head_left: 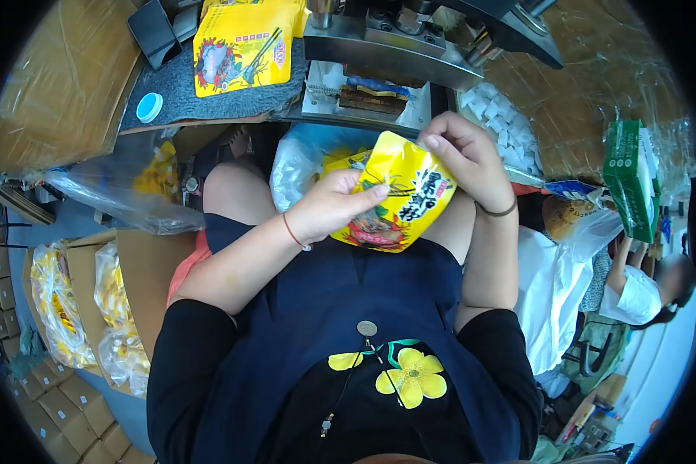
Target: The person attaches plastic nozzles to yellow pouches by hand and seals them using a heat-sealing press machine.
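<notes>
A yellow printed pouch (416, 185) with dark lettering and a food picture is held above my lap. My left hand (334, 203) is closed on its left side, the thumb lying across the front. At the upper right corner, the bent fingers of my right hand (468, 151) pinch the pouch; whether they also hold something small there cannot be seen. Just beyond my hands stands a metal machine (387, 58) with a white base plate (317, 100). Below it, an open plastic bag (290, 166) has more yellow pouches (346, 160) in it.
A stack of yellow pouches (243, 54), a phone (155, 32) and a light-blue cap (149, 107) lie on the left bench. Many small white pieces (499, 116) are heaped at right. Boxes hold bagged pouches (58, 305) at lower left. Another person (634, 294) is at far right.
</notes>
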{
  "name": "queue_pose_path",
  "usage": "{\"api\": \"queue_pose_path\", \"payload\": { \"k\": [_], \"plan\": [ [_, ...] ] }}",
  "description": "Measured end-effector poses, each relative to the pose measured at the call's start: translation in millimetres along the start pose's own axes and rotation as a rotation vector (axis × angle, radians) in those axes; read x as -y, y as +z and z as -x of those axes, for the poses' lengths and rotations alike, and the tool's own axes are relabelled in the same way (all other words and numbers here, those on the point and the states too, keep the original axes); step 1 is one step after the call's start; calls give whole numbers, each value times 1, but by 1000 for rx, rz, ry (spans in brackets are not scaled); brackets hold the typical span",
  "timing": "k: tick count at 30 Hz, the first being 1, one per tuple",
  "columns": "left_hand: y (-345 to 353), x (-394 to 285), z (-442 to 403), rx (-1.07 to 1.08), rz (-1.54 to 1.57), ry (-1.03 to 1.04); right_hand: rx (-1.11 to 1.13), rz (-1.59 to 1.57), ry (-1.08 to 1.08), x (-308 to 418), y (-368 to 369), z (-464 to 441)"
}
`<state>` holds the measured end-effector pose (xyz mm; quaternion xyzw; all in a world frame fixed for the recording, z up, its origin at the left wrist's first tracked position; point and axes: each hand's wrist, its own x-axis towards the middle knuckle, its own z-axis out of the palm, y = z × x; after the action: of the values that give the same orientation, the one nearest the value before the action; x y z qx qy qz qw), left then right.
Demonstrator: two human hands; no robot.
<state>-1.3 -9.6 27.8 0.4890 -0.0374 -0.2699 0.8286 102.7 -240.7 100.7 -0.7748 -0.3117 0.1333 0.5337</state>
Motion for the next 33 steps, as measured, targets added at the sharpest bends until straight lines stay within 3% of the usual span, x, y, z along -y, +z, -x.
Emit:
{"api": "queue_pose_path", "payload": {
  "k": [3, 5, 7, 12, 15, 16, 18, 19, 20, 21, 23, 24, 26, 29, 30, 33],
  "plan": [
    [5, 5, -5, 14, 81, -49, -283, 146, -43, -3, -9, 8],
    [-6, 6, -14, -15, 69, -54, -440, 841, 30, -13, -38, 10],
    [-14, -6, -24, -86, 160, 9, -403, 1125, 130, -42, -62, 18],
    [-44, -43, -46, -113, 198, -45, -315, 1173, 181, -76, -68, 14],
    [-40, -40, -47, -180, 191, 28, -325, 1140, 223, -80, -65, 10],
    [-38, -44, -45, -183, 158, 154, -332, 1134, 238, -82, -65, 10],
    [-73, -51, -45, -684, -495, 315, -367, 1139, 234, -86, -65, 10],
    [-88, -67, -42, -712, -440, 437, -382, 1141, 235, -88, -64, 11],
    [-112, -79, -39, -959, -1013, 729, -414, 1134, 217, -88, -63, 13],
    [-129, -94, -31, -1001, -1482, 932, -447, 1128, 195, -87, -63, 14],
    [-169, -83, -19, -944, -2005, 493, -544, 1085, 159, -80, -62, 15],
    [-160, -83, -10, -841, -2033, 523, -603, 1050, 146, -73, -59, 18],
    [-129, -75, 20, -624, -2077, 572, -676, 943, 91, -62, -55, 25],
    [-130, -68, 40, -734, -1635, 424, -684, 758, -22, -53, -46, 30],
    [-136, -64, 40, -829, -1590, 661, -664, 717, -49, -49, -37, 27],
    [-119, -58, 42, -671, -871, 405, -424, 645, -142, -22, -2, 14]
  ]
}}
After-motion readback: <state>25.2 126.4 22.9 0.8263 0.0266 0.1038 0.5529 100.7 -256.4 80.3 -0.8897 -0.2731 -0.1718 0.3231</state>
